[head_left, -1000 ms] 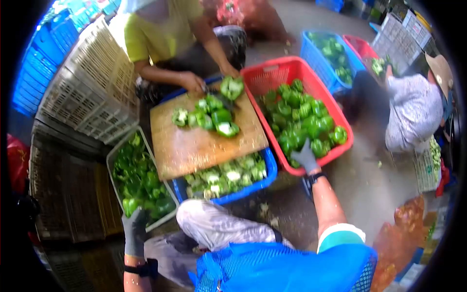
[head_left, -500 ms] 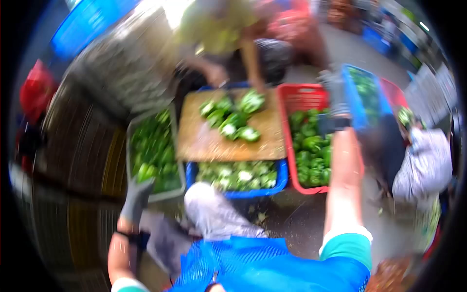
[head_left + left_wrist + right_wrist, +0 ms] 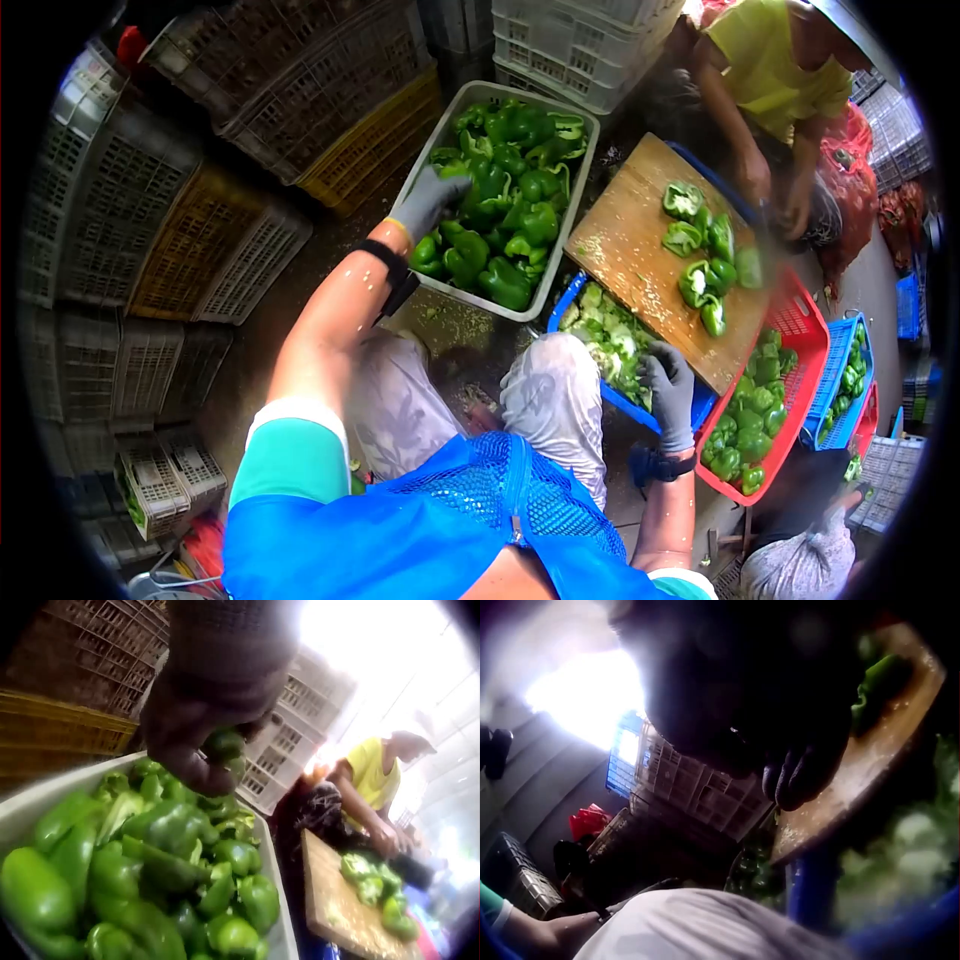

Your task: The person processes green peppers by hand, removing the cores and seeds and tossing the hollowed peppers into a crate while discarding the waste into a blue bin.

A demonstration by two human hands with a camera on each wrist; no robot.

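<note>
My gloved left hand [image 3: 432,198] reaches over the left side of a white crate [image 3: 590,190] heaped with cut green bell peppers [image 3: 510,285]. In the left wrist view its fingers curl round a green pepper piece [image 3: 223,747], held above the heap. My gloved right hand [image 3: 670,388] has bent fingers over the near end of a blue basket [image 3: 702,405] of pale green pepper scraps [image 3: 605,330]. The right wrist view shows that hand as a dark shape beside the board; I cannot tell whether it holds anything.
A wooden cutting board [image 3: 640,225] with several cut peppers [image 3: 715,236] lies across the blue basket. Beyond it, a person in a yellow shirt [image 3: 770,60] works at its far edge. A red crate [image 3: 815,345] of whole peppers stands right, stacked crates [image 3: 330,110] left.
The head view has swung left. My right hand has moved from the red crate to the blue basket. My left hand has come up from the white crate's near corner to over its peppers.
</note>
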